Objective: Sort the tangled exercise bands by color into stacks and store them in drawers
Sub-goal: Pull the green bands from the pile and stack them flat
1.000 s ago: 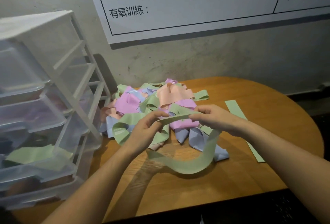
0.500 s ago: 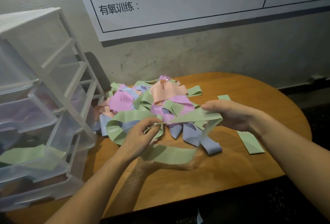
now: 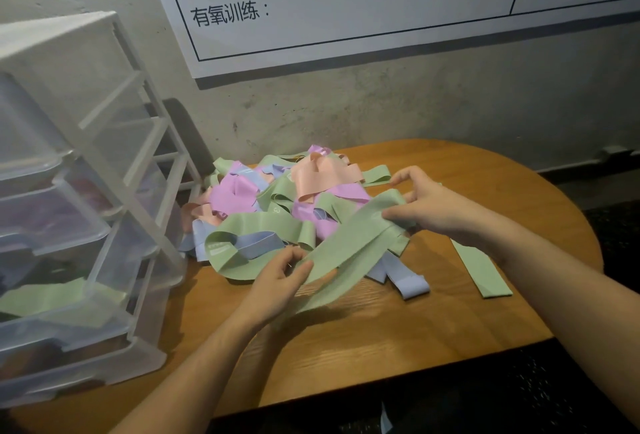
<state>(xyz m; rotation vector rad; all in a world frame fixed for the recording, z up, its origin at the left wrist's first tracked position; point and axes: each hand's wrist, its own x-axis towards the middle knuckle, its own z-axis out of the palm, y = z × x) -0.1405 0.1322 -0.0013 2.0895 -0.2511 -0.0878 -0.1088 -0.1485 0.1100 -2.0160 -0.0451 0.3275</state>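
A green band (image 3: 349, 250) stretches slantwise above the bench (image 3: 398, 340), held at both ends just in front of the tangled pile of bands (image 3: 277, 198). The left hand (image 3: 277, 281) grips its lower end, fingers (image 3: 306, 269) curled round the strip's edge, while the right hand (image 3: 433, 205) pinches the upper end between thumb and curled fingers. The pile lies on the far part of the bench near the wall (image 3: 381, 111), a mix of green, pink, peach and pale blue strips looped over one another; a blue band (image 3: 405, 281) trails out of it toward the near side beneath the held strip. A separate green band (image 3: 479, 269) lies flat on the bench to the right, partly hidden under the right forearm. At the left stands a clear plastic drawer unit (image 3: 86, 191) in a white frame, and one lower drawer (image 3: 55, 309) holds green bands. A white board with printed characters (image 3: 346, 7) hangs on the wall above.
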